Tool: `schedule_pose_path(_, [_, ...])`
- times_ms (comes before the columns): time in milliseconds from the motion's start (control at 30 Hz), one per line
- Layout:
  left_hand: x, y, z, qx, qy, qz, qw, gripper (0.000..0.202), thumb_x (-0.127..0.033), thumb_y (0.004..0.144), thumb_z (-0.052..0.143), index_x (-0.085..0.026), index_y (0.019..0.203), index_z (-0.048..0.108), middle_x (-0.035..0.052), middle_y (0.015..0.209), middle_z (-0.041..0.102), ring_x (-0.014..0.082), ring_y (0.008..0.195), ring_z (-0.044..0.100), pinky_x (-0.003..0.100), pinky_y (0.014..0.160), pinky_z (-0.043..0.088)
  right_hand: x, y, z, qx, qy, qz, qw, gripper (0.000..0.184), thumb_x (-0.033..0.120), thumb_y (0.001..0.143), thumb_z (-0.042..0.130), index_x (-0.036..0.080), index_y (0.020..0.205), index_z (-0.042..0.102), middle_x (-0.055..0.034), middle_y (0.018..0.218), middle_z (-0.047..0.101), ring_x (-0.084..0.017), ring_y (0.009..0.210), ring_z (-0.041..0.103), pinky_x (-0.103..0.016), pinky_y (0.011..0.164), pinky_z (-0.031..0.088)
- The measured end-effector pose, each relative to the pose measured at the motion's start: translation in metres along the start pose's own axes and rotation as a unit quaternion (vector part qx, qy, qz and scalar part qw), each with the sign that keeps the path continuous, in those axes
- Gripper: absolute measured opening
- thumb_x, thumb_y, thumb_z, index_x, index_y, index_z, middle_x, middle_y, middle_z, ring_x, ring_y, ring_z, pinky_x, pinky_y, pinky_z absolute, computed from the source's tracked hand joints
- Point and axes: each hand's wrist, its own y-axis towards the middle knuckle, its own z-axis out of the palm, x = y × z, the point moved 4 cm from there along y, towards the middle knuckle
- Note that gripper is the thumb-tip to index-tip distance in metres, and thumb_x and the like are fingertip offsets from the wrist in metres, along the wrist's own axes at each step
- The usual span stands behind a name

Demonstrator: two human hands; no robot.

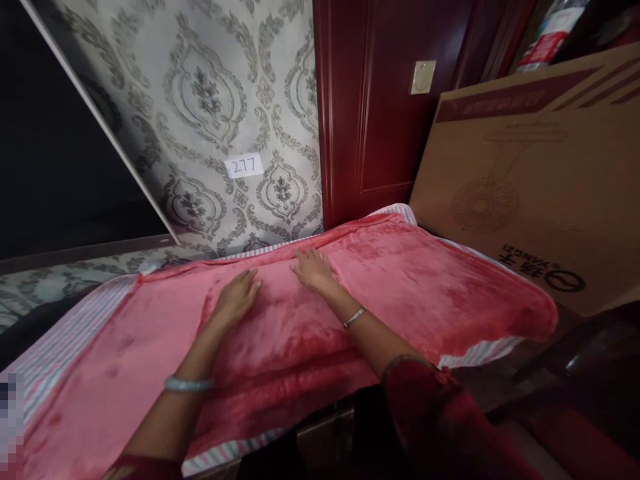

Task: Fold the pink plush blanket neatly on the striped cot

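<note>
A pink-red plush blanket [400, 280] lies spread over a long surface in front of me, with darker patches where its pile is brushed. Beneath it shows a striped cloth [83, 320] along the left side and in strips at the edges. My left hand [239, 295] rests on the blanket left of the middle, fingers stretched out. To its right, my right hand [313, 268] lies on the blanket near the far edge, fingers spread. Neither hand holds anything. A pale bangle is on my left wrist and a thin bracelet on my right.
A large cardboard box [530, 180] stands at the right, with a bottle [553, 33] above its top edge. At the back are patterned wallpaper with a paper label [244, 165] reading 277, and a dark red panel [390, 100]. A black screen [65, 147] hangs at the left.
</note>
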Motion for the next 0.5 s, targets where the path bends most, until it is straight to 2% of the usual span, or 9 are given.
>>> schedule_pose_path(67, [0.014, 0.020, -0.003, 0.027, 0.056, -0.057, 0.996, 0.057, -0.036, 0.099, 0.036, -0.013, 0.150, 0.047, 0.0162, 0.158, 0.044, 0.0303, 0.148, 0.038, 0.057, 0.121, 0.031, 0.001, 0.016, 0.003, -0.030, 0.000, 0.000, 1.000, 0.054, 0.046, 0.105, 0.036, 0.022, 0.152, 0.046, -0.0133, 0.158, 0.043, -0.030, 0.150, 0.029, -0.054, 0.121, 0.018])
schedule_pose_path(167, [0.028, 0.027, 0.011, 0.026, 0.120, -0.119, 0.985, 0.058, -0.041, 0.101, 0.031, -0.016, 0.152, 0.046, 0.0169, 0.160, 0.040, 0.0372, 0.149, 0.034, 0.071, 0.115, 0.027, -0.015, 0.024, 0.022, -0.039, -0.014, 0.009, 0.999, 0.050, 0.047, 0.105, 0.035, 0.020, 0.141, 0.057, -0.0134, 0.148, 0.053, -0.030, 0.144, 0.036, -0.053, 0.119, 0.020])
schedule_pose_path(267, [0.035, 0.020, 0.032, -0.008, 0.139, -0.131, 0.982, 0.059, -0.043, 0.102, 0.027, -0.018, 0.153, 0.045, 0.0166, 0.161, 0.040, 0.0383, 0.150, 0.030, 0.072, 0.112, 0.031, -0.037, 0.022, 0.045, -0.026, -0.016, 0.024, 0.999, 0.050, 0.047, 0.106, 0.033, 0.019, 0.136, 0.060, -0.0131, 0.141, 0.060, -0.029, 0.140, 0.040, -0.053, 0.119, 0.019])
schedule_pose_path(333, [0.038, 0.017, 0.042, -0.008, 0.136, -0.129, 0.982, 0.060, -0.044, 0.102, 0.026, -0.019, 0.153, 0.043, 0.0162, 0.161, 0.039, 0.0378, 0.151, 0.028, 0.070, 0.111, 0.034, -0.046, 0.022, 0.052, -0.030, -0.010, 0.025, 0.999, 0.050, 0.048, 0.106, 0.033, 0.019, 0.135, 0.060, -0.0131, 0.140, 0.060, -0.028, 0.140, 0.040, -0.053, 0.119, 0.018])
schedule_pose_path(500, [0.044, 0.021, 0.046, 0.006, 0.127, -0.135, 0.983, 0.061, -0.045, 0.101, 0.026, -0.019, 0.154, 0.042, 0.0157, 0.163, 0.036, 0.0374, 0.152, 0.027, 0.069, 0.111, 0.035, -0.051, 0.026, 0.056, -0.024, -0.007, 0.023, 0.999, 0.048, 0.048, 0.106, 0.034, 0.020, 0.135, 0.061, -0.0120, 0.141, 0.060, -0.028, 0.137, 0.043, -0.052, 0.118, 0.019])
